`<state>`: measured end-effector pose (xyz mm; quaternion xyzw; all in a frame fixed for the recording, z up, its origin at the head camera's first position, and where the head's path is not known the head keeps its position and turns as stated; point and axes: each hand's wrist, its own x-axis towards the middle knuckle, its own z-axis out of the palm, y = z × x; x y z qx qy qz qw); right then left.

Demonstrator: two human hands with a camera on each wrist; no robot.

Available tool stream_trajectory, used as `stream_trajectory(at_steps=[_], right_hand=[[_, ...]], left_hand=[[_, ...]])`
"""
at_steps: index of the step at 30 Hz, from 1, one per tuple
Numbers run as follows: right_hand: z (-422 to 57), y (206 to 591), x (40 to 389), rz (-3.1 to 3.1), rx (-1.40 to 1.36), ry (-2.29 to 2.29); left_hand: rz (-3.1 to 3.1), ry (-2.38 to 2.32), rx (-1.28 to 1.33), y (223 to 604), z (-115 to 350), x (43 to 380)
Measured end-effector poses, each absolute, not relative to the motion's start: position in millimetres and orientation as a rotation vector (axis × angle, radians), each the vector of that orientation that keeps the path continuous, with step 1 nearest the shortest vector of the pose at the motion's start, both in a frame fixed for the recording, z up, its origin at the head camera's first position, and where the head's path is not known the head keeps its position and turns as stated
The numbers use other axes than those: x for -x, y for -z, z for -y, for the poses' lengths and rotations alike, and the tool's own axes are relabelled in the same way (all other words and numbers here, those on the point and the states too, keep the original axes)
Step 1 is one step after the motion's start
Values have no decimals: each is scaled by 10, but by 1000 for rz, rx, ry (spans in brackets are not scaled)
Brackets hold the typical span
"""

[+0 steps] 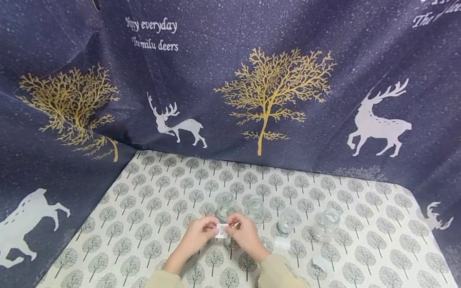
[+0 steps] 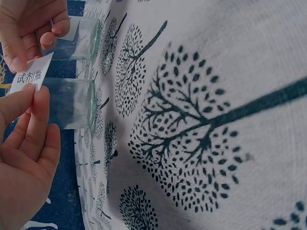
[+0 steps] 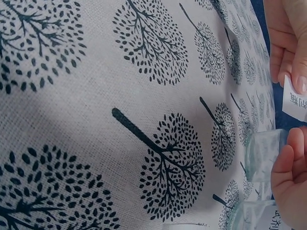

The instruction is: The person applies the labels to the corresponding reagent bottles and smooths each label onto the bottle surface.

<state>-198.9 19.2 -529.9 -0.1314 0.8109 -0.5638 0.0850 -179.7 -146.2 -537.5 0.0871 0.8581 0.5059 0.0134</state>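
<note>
Both hands hold a small white paper label (image 1: 221, 231) printed with Chinese characters. My left hand (image 1: 199, 233) pinches its left side between thumb and finger, and my right hand (image 1: 244, 235) pinches the right side. Just beyond them stands a clear glass jar (image 1: 226, 201), with another glass jar (image 1: 255, 208) to its right. The left wrist view shows the held label (image 2: 32, 76) in front of the nearer jar (image 2: 72, 103); a white label also shows on the neighbouring jar (image 2: 88, 40). In the right wrist view, part of the held label (image 3: 293, 103) is cut off by the frame edge.
Farther right stand a smaller-looking glass jar (image 1: 287, 221) and a wider glass jar (image 1: 327, 224). Two pieces of white paper, one (image 1: 282, 243) and the other (image 1: 322, 263), lie in front of them. The tree-print tablecloth (image 1: 145, 250) meets a dark deer-print curtain (image 1: 203, 86) at the back.
</note>
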Motion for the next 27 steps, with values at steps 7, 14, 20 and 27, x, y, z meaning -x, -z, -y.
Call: stream_trajectory(at_steps=[7, 14, 20, 27], right_hand=[[-211, 5300, 1995, -2385, 441, 1712], [-203, 5286, 1985, -2482, 398, 1688], [-187, 5297, 1969, -2635, 383, 1662], [-172, 5310, 1960, -2733, 312, 1645]], left_hand=[[-2680, -1561, -305, 5385, 1458, 1795], [-2650, -1583, -234, 5380, 1438, 1789], [-2587, -1700, -178, 5400, 1387, 1784], [-2532, -1753, -98, 5417, 1318, 1777]])
